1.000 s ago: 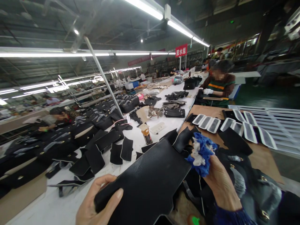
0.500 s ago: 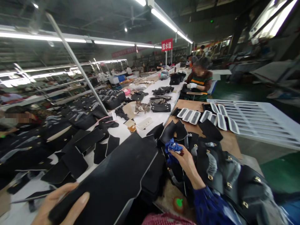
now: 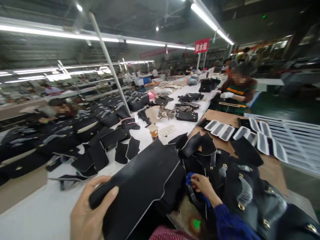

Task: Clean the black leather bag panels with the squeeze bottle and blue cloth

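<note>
My left hand [image 3: 87, 210] grips the near end of a large black leather panel [image 3: 140, 183], thumb on top. Its far end leans up and away from me, and a pale line runs along its right edge. My right hand [image 3: 203, 187] has its fingers closed on a crumpled blue cloth [image 3: 189, 179], just right of the panel. More black pieces [image 3: 173, 190] lie beneath the panel's right side. Under and beside my right hand are black bag parts with plastic-wrapped handles [image 3: 244, 193] and gold-coloured rings.
A white table [image 3: 35, 216] stretches ahead, with loose black pieces [image 3: 97, 156] and a small amber jar [image 3: 153, 131]. White-framed parts [image 3: 226, 132] lie on brown board at right, beside a white slatted rack [image 3: 297, 140]. A gloved co-worker [image 3: 237, 88] sits beyond; a metal pole [image 3: 110, 63] slants at left.
My view has turned left, so the scene sits further right. My right hand and the blue cloth have come down and closer to me; less cloth shows. The panel stays in my left hand.
</note>
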Demonstrator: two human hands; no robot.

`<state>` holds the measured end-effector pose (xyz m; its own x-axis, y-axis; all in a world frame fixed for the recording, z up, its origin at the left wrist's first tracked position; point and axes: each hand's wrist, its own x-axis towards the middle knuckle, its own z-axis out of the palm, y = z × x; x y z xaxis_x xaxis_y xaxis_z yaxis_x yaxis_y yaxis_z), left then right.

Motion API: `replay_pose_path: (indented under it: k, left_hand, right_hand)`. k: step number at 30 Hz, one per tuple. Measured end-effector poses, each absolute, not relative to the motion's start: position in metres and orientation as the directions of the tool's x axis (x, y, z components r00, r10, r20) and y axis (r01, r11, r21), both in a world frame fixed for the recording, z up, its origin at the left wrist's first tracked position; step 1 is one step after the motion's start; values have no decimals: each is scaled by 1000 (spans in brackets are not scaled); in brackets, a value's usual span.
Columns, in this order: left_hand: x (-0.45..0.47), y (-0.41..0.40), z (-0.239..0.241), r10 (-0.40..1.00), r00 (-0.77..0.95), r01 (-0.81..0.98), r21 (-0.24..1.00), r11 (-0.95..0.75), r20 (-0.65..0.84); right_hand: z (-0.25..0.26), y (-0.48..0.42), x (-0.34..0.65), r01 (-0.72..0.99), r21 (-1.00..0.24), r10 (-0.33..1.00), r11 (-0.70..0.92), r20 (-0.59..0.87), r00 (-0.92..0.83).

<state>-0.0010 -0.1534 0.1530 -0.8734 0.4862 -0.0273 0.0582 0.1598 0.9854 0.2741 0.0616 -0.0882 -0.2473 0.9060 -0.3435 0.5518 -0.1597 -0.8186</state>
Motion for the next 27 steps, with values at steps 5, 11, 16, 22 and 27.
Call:
replay_pose_path:
  k: [5,11,16,22,27]
  left_hand:
    - [8,-155,159,589,-794,-94,988,124,-150]
    - [8,-162,157,654,-749,12,985,171,-104]
    - [17,-161,158,740,-666,72,979,190,-95]
    - [22,-154,162,849,-529,216,967,134,0]
    - [15,-146,170,877,-476,423,892,161,67]
  right_hand:
    - [-89,69,267,596,-788,922,-152,-331,-203]
    - [-45,77,266,500,-862,928,-86,-251,-274]
    - [51,57,259,2,-960,774,-279,-226,-592]
    - [126,23,251,111,-917,703,-383,-367,-609]
    - [145,8,252,79,-881,738,-467,-437,-514]
